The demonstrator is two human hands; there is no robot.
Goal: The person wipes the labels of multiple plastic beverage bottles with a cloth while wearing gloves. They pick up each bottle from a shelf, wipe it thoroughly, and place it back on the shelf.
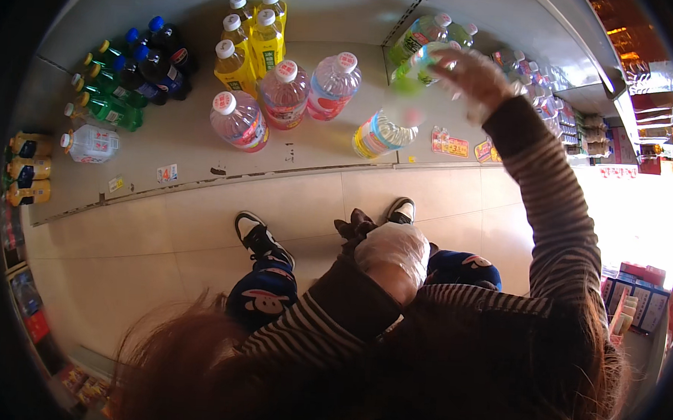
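My right hand, blurred and in a clear plastic glove, is at the upper right with its fingers around the upper end of a tilted bottle of green drink. Green-drink bottles stand just behind it. Below it, a bottle of yellow drink leans near the shelf's front edge. Three bottles of pink drink stand upright to the left, before several yellow-drink bottles. Low in the middle, my left hand, in a clear plastic glove, is against a dark brown cloth; its fingers are mostly hidden.
The grey metal shelf curves across the view, with price tags on its front. Dark cola bottles and green bottles lie or lean at left. More bottles line the right side. Boxes stand at lower right. My shoes rest on floor tiles.
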